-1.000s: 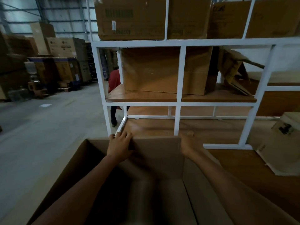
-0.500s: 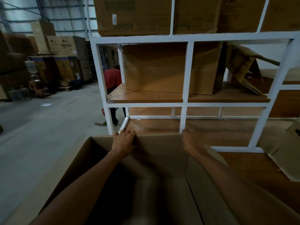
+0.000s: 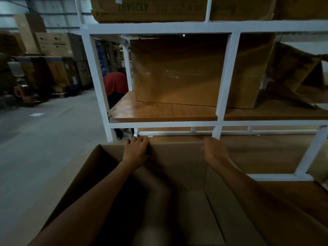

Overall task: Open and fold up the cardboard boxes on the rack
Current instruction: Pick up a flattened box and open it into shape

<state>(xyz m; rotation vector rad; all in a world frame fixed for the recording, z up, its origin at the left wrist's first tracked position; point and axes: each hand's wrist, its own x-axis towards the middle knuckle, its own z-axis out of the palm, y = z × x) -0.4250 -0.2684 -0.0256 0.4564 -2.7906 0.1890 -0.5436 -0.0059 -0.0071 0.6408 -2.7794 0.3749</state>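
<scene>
A large open cardboard box fills the lower part of the view, its inside facing me. My left hand grips the top edge of its far wall near the left. My right hand holds the same edge at the far right corner, fingers curled over and hidden behind the cardboard. The box's far wall stands against the white metal rack. On the rack's wooden shelf sits a closed, taped box.
A collapsed box leans on the shelf at right. More boxes rest on the upper shelf. A person in a red top bends behind the rack's left post. Stacked cartons line the far left beyond the concrete floor.
The rack has come closer and larger in view, and the box with both hands on its far edge has moved forward and up toward the lower shelf. Both grips are unchanged.
</scene>
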